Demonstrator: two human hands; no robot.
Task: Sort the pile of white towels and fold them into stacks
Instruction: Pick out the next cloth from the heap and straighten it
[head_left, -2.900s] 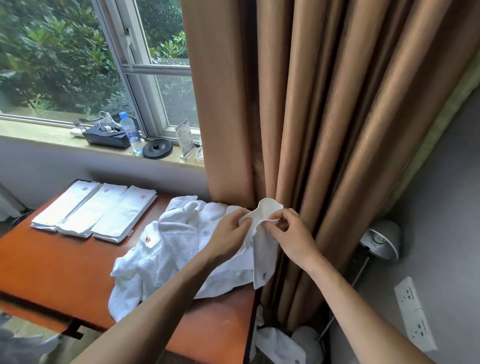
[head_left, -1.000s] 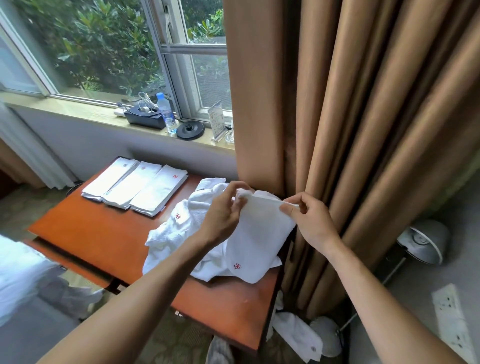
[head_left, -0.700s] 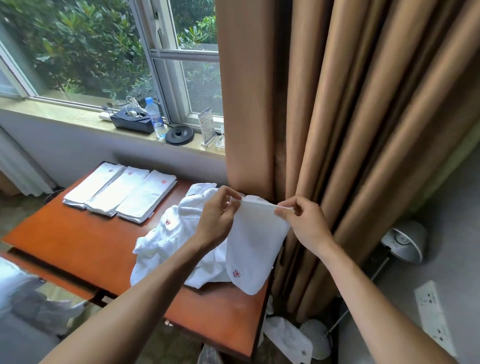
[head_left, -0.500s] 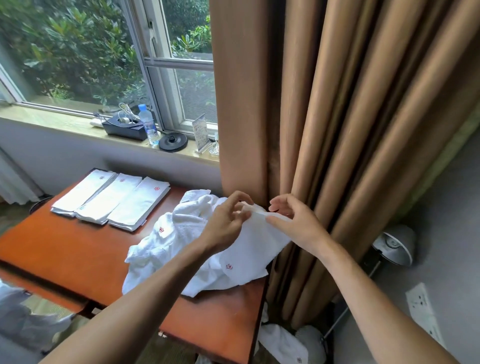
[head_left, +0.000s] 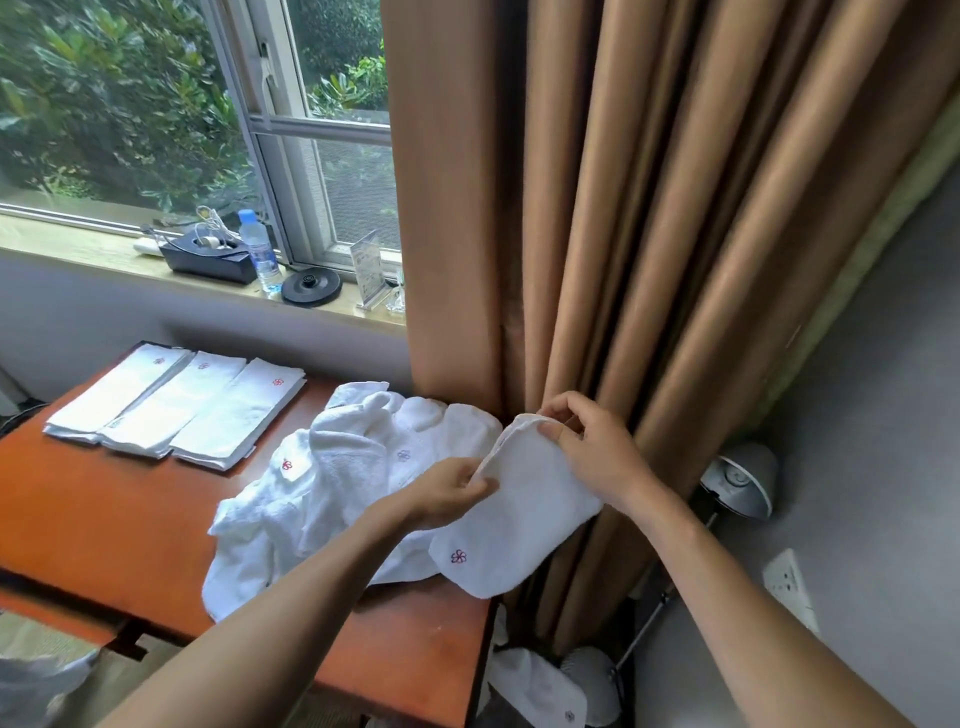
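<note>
A small white towel (head_left: 524, 514) with a red flower mark hangs over the table's right edge. My right hand (head_left: 587, 447) pinches its top corner by the curtain. My left hand (head_left: 447, 493) grips its left edge lower down. Behind them a loose pile of white towels (head_left: 332, 483) lies on the orange-brown table (head_left: 104, 525). Three folded towel stacks (head_left: 176, 405) lie side by side at the table's far left.
Tan curtains (head_left: 623, 234) hang right behind the table's right end. The windowsill holds a black box (head_left: 208, 254), a water bottle (head_left: 258, 254), a black disc (head_left: 310, 286) and a card stand (head_left: 370, 270). A towel (head_left: 540, 686) and a lamp (head_left: 743, 483) are on the floor.
The towel was stretched flat between both hands a second ago. Now my left hand has slid down its edge while my right hand keeps the top corner, and the towel hangs slanted.
</note>
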